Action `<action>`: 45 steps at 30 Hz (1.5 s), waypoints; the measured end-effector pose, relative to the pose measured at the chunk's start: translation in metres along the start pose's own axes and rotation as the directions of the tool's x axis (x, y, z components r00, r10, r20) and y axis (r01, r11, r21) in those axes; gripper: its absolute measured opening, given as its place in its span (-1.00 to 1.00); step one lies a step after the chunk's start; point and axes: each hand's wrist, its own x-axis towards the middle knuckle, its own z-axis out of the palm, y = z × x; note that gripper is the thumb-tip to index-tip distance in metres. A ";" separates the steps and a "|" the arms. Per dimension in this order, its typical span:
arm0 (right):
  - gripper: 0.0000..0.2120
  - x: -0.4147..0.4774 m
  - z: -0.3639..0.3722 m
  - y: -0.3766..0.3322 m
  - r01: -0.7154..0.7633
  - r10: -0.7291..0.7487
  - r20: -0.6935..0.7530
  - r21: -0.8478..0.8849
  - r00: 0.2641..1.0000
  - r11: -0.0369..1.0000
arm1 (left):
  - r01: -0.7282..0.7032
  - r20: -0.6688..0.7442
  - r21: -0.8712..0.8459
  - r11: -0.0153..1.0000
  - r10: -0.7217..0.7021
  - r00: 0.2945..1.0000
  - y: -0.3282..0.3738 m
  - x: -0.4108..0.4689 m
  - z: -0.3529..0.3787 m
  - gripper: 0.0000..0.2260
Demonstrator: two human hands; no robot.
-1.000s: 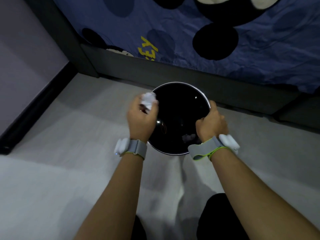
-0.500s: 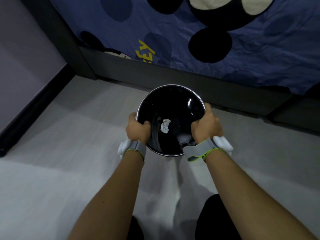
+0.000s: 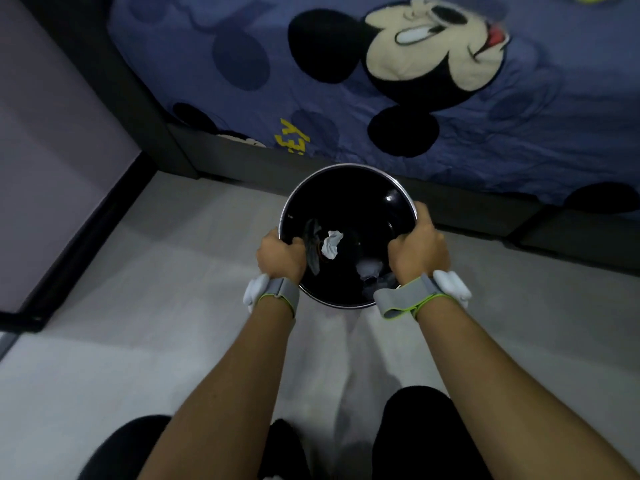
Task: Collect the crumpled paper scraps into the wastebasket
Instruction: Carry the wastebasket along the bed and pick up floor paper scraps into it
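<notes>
A round black wastebasket [image 3: 346, 173] with a shiny metal rim stands in front of me, close to the bed frame. My left hand [image 3: 281, 256] grips its left rim and my right hand [image 3: 417, 249] grips its right rim. Inside lies a white crumpled paper scrap [image 3: 331, 244] near the middle, and a second pale scrap [image 3: 369, 268] sits lower right by my right wrist. Both wrists carry grey bands with white trackers.
A bed with a blue cartoon-mouse sheet [image 3: 398, 81] runs across the top, on a dark frame [image 3: 249, 168]. A pale wall with a black skirting board [image 3: 86, 233] borders the left. Light grey floor [image 3: 156, 306] lies around the basket; my dark-clad knees show at the bottom.
My left hand dropped the paper scrap into the basket, then closed on the left rim. The right hand stayed on the rim. The view tilted up, showing more of the bed.
</notes>
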 end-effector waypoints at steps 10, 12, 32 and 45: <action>-0.52 -0.056 -0.225 -0.129 -0.053 0.067 -0.107 0.129 0.992 0.990 | -0.119 -0.003 -0.043 0.992 0.119 0.993 0.207 -0.081 -0.164 -0.86; -0.51 -0.072 -0.281 -0.156 -0.052 0.072 -0.127 0.155 0.989 0.987 | -0.155 -0.014 -0.078 0.985 0.154 0.988 0.254 -0.106 -0.202 -0.88; -0.46 -0.243 -0.606 -0.181 -0.091 0.228 -0.378 0.346 0.897 0.934 | -0.537 0.135 -0.204 0.819 0.567 0.813 0.449 -0.338 -0.369 -0.90; -0.50 -0.299 -0.708 -0.037 -0.168 0.444 -0.624 0.450 0.643 0.877 | -0.667 0.377 -0.331 0.668 0.741 0.556 0.499 -0.503 -0.294 -0.95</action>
